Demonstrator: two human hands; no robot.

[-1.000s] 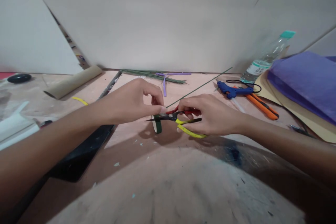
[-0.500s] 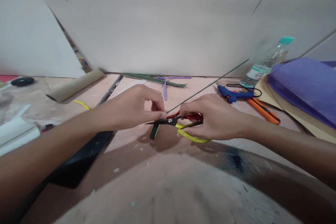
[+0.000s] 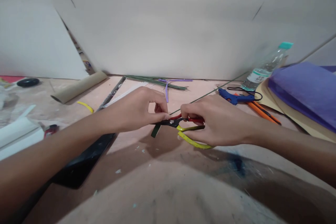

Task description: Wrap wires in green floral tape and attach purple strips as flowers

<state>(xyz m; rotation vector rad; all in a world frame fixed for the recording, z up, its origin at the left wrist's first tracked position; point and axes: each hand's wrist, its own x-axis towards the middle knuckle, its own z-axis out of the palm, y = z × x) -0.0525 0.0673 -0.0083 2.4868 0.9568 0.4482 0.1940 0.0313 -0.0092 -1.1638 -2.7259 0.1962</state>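
Observation:
In my right hand (image 3: 217, 120) are scissors (image 3: 172, 121) with red and yellow handles, fingers and thumb in the loops. Their dark blades reach left, close under the fingertips of my left hand (image 3: 139, 110). Those fingertips are pinched on a long thin green wire (image 3: 203, 96), which slants up to the right behind my right hand. A short dark green strip (image 3: 155, 131) hangs below the blades. Its upper end is hidden by the blades and fingers, so I cannot tell whether it is joined to the wire.
Green wires (image 3: 147, 78) and purple pieces (image 3: 167, 92) lie by the wall. A blue glue gun (image 3: 233, 96), orange cutter (image 3: 262, 112), water bottle (image 3: 262, 73) and purple sheets (image 3: 304, 87) are right. Left are a cardboard tube (image 3: 78, 87), yellow strip (image 3: 85, 106) and black flat object (image 3: 86, 161).
The wire's far end has dipped lower. The scissors have shifted slightly right and down with my hands, and less of the blade tip shows. The view has moved a little.

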